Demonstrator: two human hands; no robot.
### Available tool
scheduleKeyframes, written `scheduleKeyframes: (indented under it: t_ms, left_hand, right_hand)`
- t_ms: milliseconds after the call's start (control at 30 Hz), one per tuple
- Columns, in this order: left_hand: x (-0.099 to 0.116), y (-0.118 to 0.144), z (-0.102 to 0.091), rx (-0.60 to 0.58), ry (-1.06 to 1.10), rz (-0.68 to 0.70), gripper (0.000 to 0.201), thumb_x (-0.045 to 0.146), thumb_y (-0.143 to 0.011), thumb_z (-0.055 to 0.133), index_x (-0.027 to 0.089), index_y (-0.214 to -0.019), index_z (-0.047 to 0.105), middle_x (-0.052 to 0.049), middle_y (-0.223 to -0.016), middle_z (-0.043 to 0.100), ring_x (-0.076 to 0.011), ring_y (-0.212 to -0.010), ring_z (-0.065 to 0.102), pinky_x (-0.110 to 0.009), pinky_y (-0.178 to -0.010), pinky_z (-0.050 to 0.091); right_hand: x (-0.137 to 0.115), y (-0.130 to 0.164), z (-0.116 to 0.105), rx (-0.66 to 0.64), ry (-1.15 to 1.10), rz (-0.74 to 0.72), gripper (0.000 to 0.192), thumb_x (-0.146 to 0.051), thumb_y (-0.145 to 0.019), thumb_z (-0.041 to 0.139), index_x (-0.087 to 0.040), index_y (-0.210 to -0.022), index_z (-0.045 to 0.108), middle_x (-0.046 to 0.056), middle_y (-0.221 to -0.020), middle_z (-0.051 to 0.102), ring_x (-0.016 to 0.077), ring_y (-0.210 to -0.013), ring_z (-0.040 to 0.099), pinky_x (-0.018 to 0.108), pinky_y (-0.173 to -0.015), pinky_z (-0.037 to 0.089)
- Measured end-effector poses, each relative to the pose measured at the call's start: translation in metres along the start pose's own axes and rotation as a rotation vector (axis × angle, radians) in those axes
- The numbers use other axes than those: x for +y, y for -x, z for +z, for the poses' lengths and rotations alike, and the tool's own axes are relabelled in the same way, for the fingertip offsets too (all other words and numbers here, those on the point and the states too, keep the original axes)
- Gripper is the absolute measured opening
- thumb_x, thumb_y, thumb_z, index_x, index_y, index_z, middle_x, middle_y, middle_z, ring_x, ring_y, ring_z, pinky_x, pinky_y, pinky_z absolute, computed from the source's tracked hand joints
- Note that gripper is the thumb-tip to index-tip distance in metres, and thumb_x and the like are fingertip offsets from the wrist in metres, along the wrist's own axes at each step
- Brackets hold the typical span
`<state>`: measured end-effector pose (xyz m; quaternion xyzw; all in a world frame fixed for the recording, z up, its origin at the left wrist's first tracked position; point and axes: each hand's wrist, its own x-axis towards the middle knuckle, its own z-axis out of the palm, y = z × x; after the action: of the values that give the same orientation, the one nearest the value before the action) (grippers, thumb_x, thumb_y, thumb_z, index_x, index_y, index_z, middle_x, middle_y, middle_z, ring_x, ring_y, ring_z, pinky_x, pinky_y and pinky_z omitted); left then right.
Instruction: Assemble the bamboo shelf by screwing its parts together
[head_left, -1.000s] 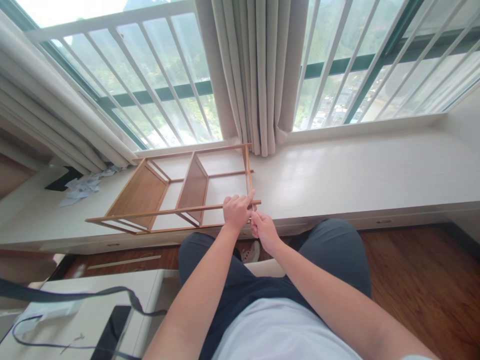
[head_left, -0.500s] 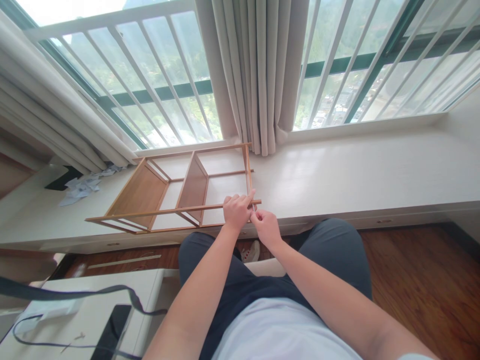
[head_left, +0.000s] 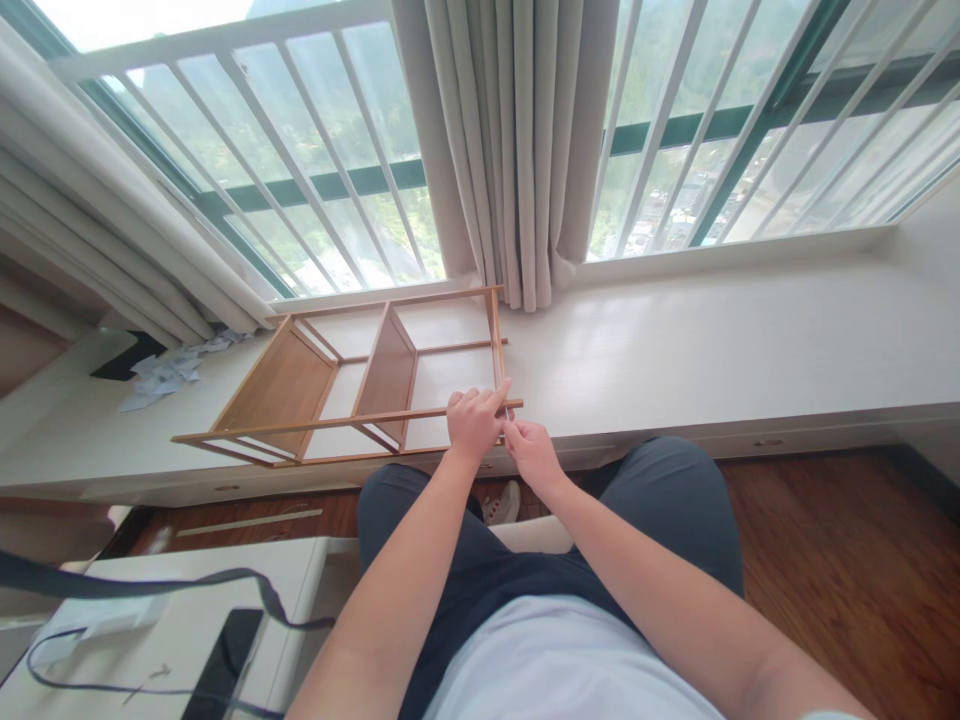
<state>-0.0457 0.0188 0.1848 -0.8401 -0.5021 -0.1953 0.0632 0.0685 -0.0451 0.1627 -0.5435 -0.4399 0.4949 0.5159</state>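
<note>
A brown wooden shelf rack [head_left: 279, 395] lies on its side on the white window ledge, its shelf boards standing upright. My left hand [head_left: 474, 422] is closed round the near rail by the rack's right end, thumb pointing up along the end bar. Just right of it, my right hand [head_left: 534, 452] pinches a thin, pale, metal-looking piece [head_left: 508, 414] against the rail's end. Most of that piece is hidden by the fingers, so its exact kind cannot be made out.
The ledge [head_left: 712, 330] stretches right beneath barred windows, with a curtain [head_left: 510, 150] hanging behind the rack. Crumpled paper [head_left: 165, 378] lies at the ledge's left. A white cabinet [head_left: 300, 570] at lower left bears a dark phone-like slab [head_left: 225, 660] and a black cable.
The fingers of my right hand have turned slightly at the rail's end. My left hand and the rack hold almost the same position.
</note>
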Motion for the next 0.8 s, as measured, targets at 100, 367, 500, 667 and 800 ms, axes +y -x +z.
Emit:
scheduleKeyframes:
  t_ms: [100,367,500,667,800]
  left_hand:
    - [0.001,0.0,-0.001,0.005,-0.001,-0.002,0.05,0.03,-0.085,0.066,0.031,-0.136,0.066,-0.007,-0.085,0.076,-0.0259,-0.086,0.063,-0.041,-0.08,0.032]
    - [0.002,0.0,-0.003,0.011,-0.003,0.005,0.048,0.031,-0.087,0.063,0.031,-0.135,0.066,-0.007,-0.085,0.076,-0.0253,-0.084,0.063,-0.04,-0.079,0.032]
    - [0.002,-0.001,-0.003,0.011,-0.004,0.002,0.048,0.031,-0.087,0.065,0.031,-0.135,0.066,-0.006,-0.085,0.076,-0.0249,-0.084,0.063,-0.04,-0.079,0.032]
    - [-0.002,0.0,0.002,0.019,-0.007,0.015,0.048,0.033,-0.088,0.064,0.031,-0.136,0.065,-0.005,-0.086,0.076,-0.0245,-0.085,0.063,-0.04,-0.079,0.033]
    - [-0.004,0.001,0.007,0.03,-0.004,0.024,0.05,0.032,-0.088,0.064,0.031,-0.137,0.064,-0.007,-0.087,0.076,-0.0248,-0.086,0.063,-0.04,-0.079,0.033]
  right_hand:
    - [0.001,0.002,0.004,-0.049,-0.274,0.153,0.042,-0.053,-0.084,0.056,-0.023,-0.057,0.043,-0.009,-0.041,0.031,0.0078,-0.038,0.023,0.025,-0.041,0.02]
    - [0.0,0.007,0.006,-0.126,-0.471,0.213,0.043,-0.056,-0.082,0.063,-0.022,-0.062,0.045,-0.011,-0.041,0.032,0.0058,-0.037,0.021,0.023,-0.039,0.018]
    - [0.004,0.004,0.005,-0.105,-0.394,0.192,0.042,-0.056,-0.082,0.061,-0.023,-0.062,0.044,-0.01,-0.042,0.033,0.0065,-0.038,0.022,0.024,-0.041,0.019]
    - [0.003,0.0,-0.001,0.02,0.015,-0.046,0.047,-0.052,-0.087,0.055,-0.021,-0.055,0.039,-0.006,-0.049,0.036,0.0093,-0.05,0.03,0.027,-0.05,0.024]
    - [-0.003,0.001,-0.007,0.069,0.323,-0.137,0.043,-0.045,-0.089,0.051,-0.021,-0.056,0.038,-0.004,-0.053,0.036,0.0116,-0.057,0.032,0.028,-0.056,0.024]
